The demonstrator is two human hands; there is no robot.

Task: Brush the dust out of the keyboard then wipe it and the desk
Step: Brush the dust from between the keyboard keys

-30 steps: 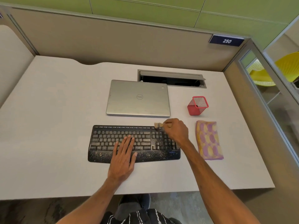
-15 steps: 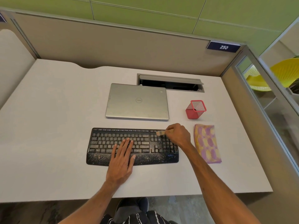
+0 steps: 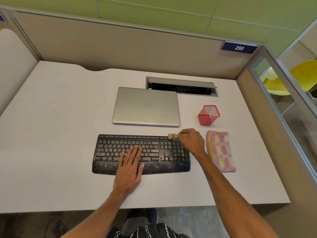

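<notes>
A dark blue sign fixed to the top edge of the cubicle partition carries the number "250" in white italic digits. The lid of the closed silver laptop bears the round Dell logo at its middle, which appears upside down from the camera's side. The black keyboard has a small blue mark at its near right corner, too blurred to read, and its key legends are too small to make out.

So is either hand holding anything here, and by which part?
The right hand grips a small brush by its handle; the left hand lies flat on the keyboard.
</notes>
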